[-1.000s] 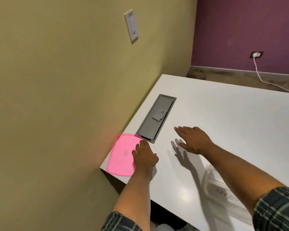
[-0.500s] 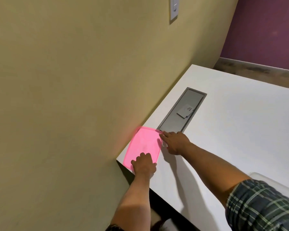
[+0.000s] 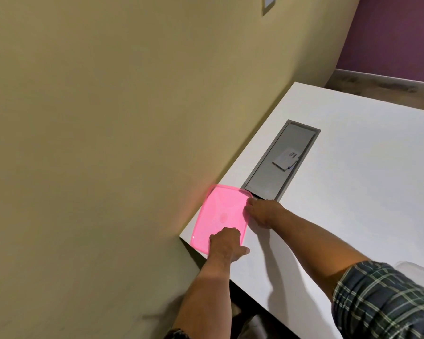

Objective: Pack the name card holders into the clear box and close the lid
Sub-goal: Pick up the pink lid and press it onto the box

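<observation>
A translucent pink lid (image 3: 218,211) lies flat on the near left corner of the white table (image 3: 353,204), close to the wall. My left hand (image 3: 227,244) grips its near edge, fingers curled over the rim. My right hand (image 3: 263,211) pinches its right edge near the far corner. Only a corner of the clear box (image 3: 419,269) shows at the lower right, behind my right sleeve. No name card holders are in view.
A grey recessed hatch (image 3: 277,172) sits in the table just beyond the lid, with a small white card (image 3: 286,159) lying on it. The beige wall (image 3: 108,143) runs along the table's left edge. The table's near edge drops off below my left wrist.
My right hand has moved left across the table onto the lid's right edge. My left hand has slid back to the lid's near edge. The view has swung left, away from the clear box.
</observation>
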A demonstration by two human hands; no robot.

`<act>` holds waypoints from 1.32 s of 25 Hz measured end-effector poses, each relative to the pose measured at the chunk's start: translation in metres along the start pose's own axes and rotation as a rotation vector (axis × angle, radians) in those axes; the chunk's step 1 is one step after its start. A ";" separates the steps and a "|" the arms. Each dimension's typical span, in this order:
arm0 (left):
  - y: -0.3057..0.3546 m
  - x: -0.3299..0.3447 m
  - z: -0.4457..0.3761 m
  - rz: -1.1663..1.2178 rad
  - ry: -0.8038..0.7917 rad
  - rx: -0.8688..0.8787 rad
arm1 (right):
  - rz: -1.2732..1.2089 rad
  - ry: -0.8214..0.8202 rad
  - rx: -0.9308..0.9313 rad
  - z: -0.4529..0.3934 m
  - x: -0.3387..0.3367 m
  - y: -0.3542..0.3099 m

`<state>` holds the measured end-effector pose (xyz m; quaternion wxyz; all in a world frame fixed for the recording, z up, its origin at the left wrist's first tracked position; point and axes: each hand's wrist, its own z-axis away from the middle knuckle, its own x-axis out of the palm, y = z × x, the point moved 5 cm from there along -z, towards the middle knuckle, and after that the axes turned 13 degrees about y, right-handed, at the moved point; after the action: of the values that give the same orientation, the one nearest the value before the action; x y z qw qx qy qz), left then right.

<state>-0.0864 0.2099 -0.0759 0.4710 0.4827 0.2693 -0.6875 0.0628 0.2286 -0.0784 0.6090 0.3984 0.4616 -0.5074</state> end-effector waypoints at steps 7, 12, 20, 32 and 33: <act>0.002 -0.013 0.010 -0.035 -0.009 -0.006 | 0.021 0.058 -0.102 0.016 -0.006 0.005; 0.007 -0.069 0.012 -0.013 0.069 0.104 | -0.039 0.251 -0.054 0.041 -0.039 0.022; 0.047 -0.186 0.009 0.362 0.199 0.034 | -0.421 0.457 0.275 0.110 -0.077 0.095; 0.175 -0.229 0.016 1.129 0.130 0.156 | -1.192 0.811 0.757 0.292 -0.088 0.215; 0.178 -0.227 0.016 1.157 0.126 0.143 | -1.194 0.819 0.763 0.299 -0.089 0.219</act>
<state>0.0888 0.2119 0.1536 0.7190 0.6218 -0.0578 -0.3049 0.3205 0.0025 0.0881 -0.1583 0.4190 0.5775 -0.6826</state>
